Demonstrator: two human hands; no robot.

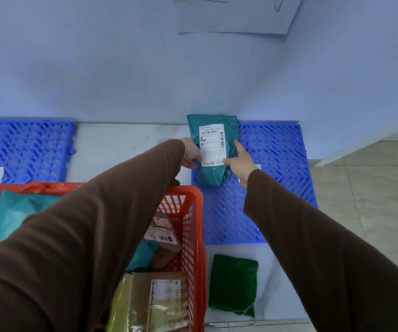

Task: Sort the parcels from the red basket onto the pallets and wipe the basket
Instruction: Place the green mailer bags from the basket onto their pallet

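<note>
A: Head cam, what's w/ the hands?
B: Both out over the right pallet [277,149]. Left hand [191,153] pinches the left edge of a teal parcel [213,149], label up; right hand [241,161] w/ fingers straight, touching its right side. Parcel is at the pallet's far left corner.
A: Basket?
B: Red basket [194,212] near left, just beside that pallet, w/ brown boxes [167,243] and another teal bag [13,212] inside. Green cloth [234,283] on the floor right of it. 2nd pallet [23,149] far left.
</note>
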